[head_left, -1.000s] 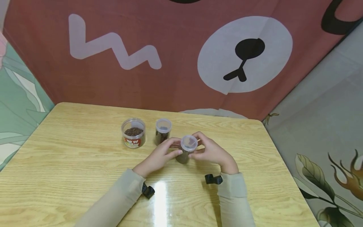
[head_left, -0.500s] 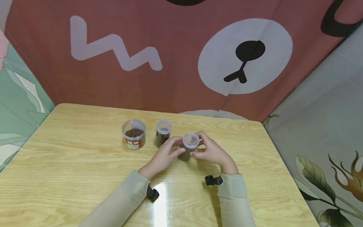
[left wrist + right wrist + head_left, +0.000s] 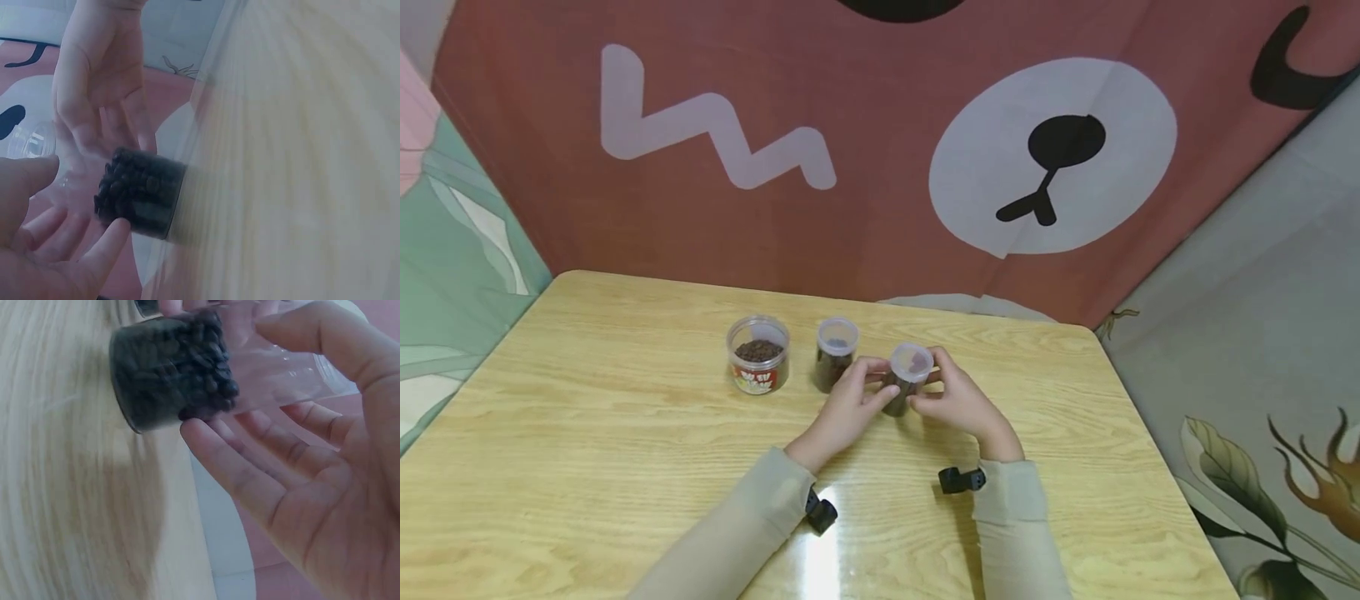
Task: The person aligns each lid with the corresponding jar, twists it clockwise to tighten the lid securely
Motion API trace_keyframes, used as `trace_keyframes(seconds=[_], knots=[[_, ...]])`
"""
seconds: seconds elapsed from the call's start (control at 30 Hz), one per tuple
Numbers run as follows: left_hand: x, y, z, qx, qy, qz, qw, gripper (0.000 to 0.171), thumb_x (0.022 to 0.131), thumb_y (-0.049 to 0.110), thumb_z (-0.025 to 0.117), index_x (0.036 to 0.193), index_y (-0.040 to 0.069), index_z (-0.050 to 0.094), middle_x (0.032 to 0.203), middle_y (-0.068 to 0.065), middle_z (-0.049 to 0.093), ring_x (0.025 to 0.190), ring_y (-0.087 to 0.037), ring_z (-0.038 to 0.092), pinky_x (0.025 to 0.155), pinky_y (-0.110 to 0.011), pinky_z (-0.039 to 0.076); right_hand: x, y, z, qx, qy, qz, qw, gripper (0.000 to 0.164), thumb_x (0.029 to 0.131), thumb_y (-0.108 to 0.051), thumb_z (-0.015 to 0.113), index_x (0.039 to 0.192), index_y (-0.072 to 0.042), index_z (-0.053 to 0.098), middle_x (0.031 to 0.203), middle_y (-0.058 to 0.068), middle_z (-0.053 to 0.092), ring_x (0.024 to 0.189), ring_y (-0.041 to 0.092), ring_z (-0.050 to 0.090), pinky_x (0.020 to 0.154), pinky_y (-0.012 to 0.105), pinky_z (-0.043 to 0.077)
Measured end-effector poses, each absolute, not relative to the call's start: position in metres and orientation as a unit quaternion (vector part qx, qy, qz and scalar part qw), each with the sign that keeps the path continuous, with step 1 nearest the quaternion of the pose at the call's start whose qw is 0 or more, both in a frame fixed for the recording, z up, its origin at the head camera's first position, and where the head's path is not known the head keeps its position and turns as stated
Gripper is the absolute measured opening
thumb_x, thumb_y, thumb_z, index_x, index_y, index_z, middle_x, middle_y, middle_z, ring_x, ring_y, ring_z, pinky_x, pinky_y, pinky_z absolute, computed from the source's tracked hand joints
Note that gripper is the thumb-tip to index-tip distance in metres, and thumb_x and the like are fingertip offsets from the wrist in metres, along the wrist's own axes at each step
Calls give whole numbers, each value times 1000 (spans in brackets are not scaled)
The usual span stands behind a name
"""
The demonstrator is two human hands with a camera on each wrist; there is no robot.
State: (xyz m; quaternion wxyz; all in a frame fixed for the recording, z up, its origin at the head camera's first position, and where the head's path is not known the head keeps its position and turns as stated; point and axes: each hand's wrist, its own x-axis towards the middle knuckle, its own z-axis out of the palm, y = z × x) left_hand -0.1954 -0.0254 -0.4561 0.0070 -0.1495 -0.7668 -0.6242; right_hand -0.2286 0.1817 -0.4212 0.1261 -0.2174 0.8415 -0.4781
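A tall clear jar of dark beans (image 3: 912, 363), with a translucent lid, is between my two hands, slightly tilted in the head view. My left hand (image 3: 844, 407) holds it from the left, thumb in front. From the right, my right hand (image 3: 964, 407) grips the same jar with thumb and fingers. In the right wrist view the beans (image 3: 172, 372) fill only the lower part of the jar. The left wrist view shows the beans (image 3: 140, 194) close above the wood; whether the base touches the table, I cannot tell.
A second lidded jar with dark contents (image 3: 835, 357) stands just behind and left of my left hand. Farther left is a wide clear tub (image 3: 758, 375) of brown granules with a red label. The wooden table (image 3: 625, 417) ends at a reddish printed cloth (image 3: 880, 233).
Both hands still hold the jar, which has moved a little away from me and to the right. My left hand has followed it rightward. The second jar and the tub have not moved.
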Motion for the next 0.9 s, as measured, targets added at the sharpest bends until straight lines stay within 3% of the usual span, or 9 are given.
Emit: trace_keyframes(seconds=[0.5, 0.9], knots=[[-202, -1, -456, -121, -787, -603, 45, 42, 105, 12, 57, 140, -5, 42, 141, -25, 46, 131, -38, 50, 102, -39, 52, -232, 183, -428, -190, 865, -458, 72, 64, 89, 0, 71, 146, -3, 40, 133, 23, 51, 116, 43, 57, 90, 47, 58], [-207, 3, -458, -108, -782, -613, 40, 38, 105, 9, 56, 137, -7, 42, 139, -26, 45, 131, -40, 50, 102, -38, 52, -233, 184, -429, -178, 864, -466, 71, 60, 94, 2, 67, 147, 1, 38, 133, 27, 48, 117, 48, 56, 92, 51, 56]])
